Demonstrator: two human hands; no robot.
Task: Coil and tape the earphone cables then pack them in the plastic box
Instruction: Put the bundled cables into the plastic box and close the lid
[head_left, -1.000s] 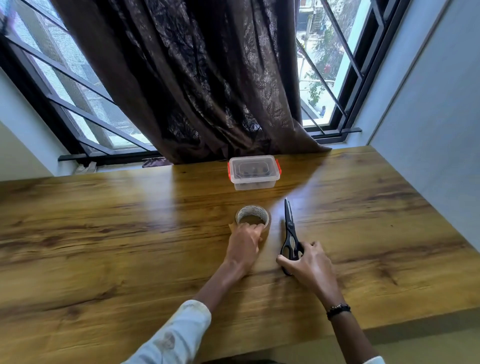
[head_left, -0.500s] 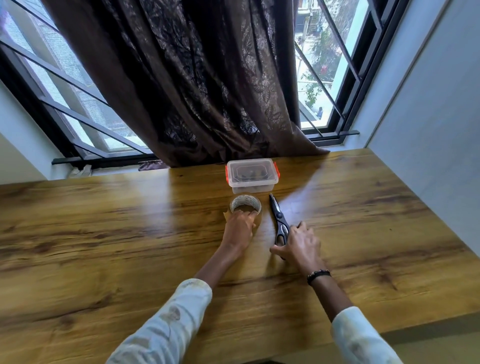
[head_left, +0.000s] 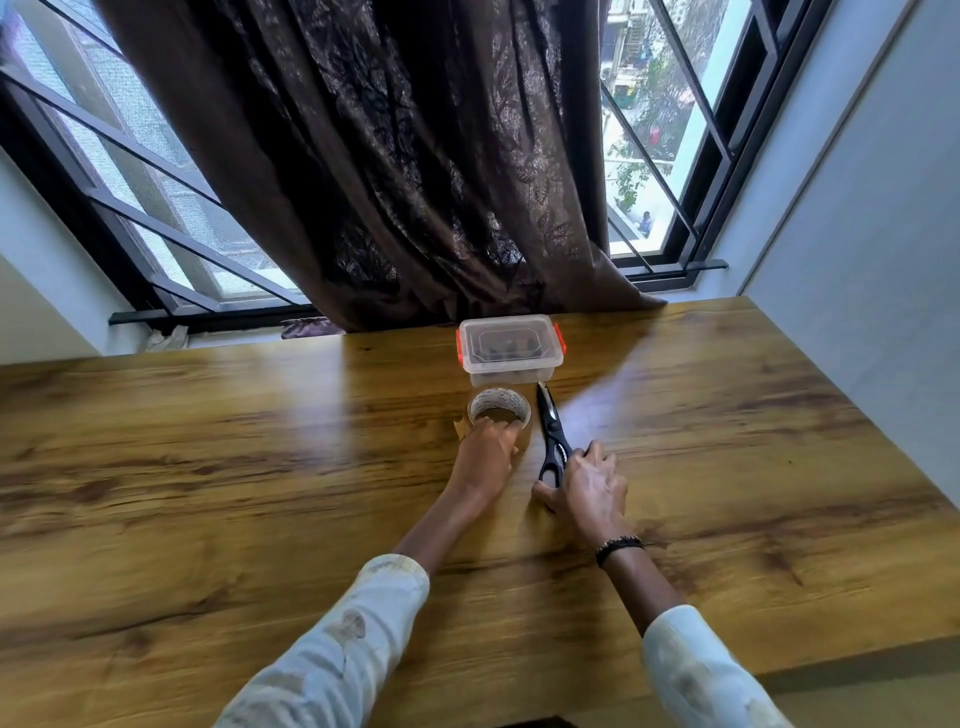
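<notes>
A clear plastic box (head_left: 510, 355) with orange latches and its lid on stands at the far middle of the wooden table (head_left: 208, 467); dark items show through it. Just in front lies a roll of brown tape (head_left: 500, 408), and my left hand (head_left: 488, 457) grips its near side. Black scissors (head_left: 550, 431) lie to the right of the roll, blades pointing at the box. My right hand (head_left: 589, 486) rests over the scissor handles with its fingers curled around them. No loose earphone cable is visible on the table.
A dark brown curtain (head_left: 415, 156) hangs down to the table's far edge behind the box. Barred windows flank it. A pale wall (head_left: 857, 260) runs along the table's right side. A small dark cloth scrap (head_left: 311, 328) lies on the sill.
Both hands slid the tape roll and the scissors away from me toward the box. The scissor blades swung slightly left, their tip now near the box.
</notes>
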